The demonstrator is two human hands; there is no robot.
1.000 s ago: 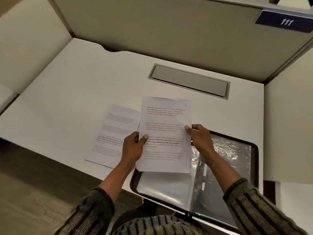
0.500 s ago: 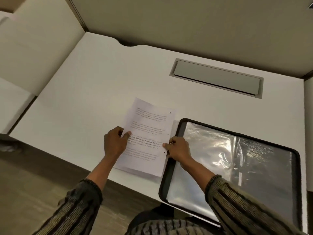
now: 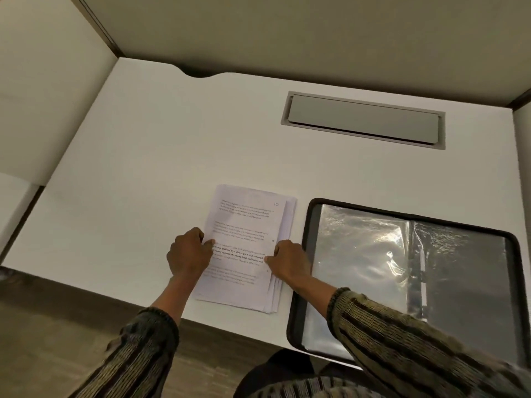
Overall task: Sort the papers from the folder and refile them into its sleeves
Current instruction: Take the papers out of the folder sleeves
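Note:
A small stack of printed white papers (image 3: 248, 222) lies on the white desk (image 3: 138, 173), just left of the open black folder (image 3: 308, 225). The top sheet sits slightly askew, so the edges of the sheets under it show on the right. My left hand (image 3: 188, 252) holds the stack's left edge with its thumb on the top sheet. On the right edge, my right hand (image 3: 288, 261) pinches the papers, thumb on top. The folder's clear plastic sleeves (image 3: 362, 254) lie spread open and shiny, and no paper shows in them.
A grey hatch lid (image 3: 363, 120) is set into the desk at the back right. Beige partition walls (image 3: 287, 30) close the desk at the back and on both sides. The folder overhangs the desk's front edge at the lower right.
The sheet I held up over the folder has moved left and down. It now lies on the papers on the desk, with both hands still at its edges.

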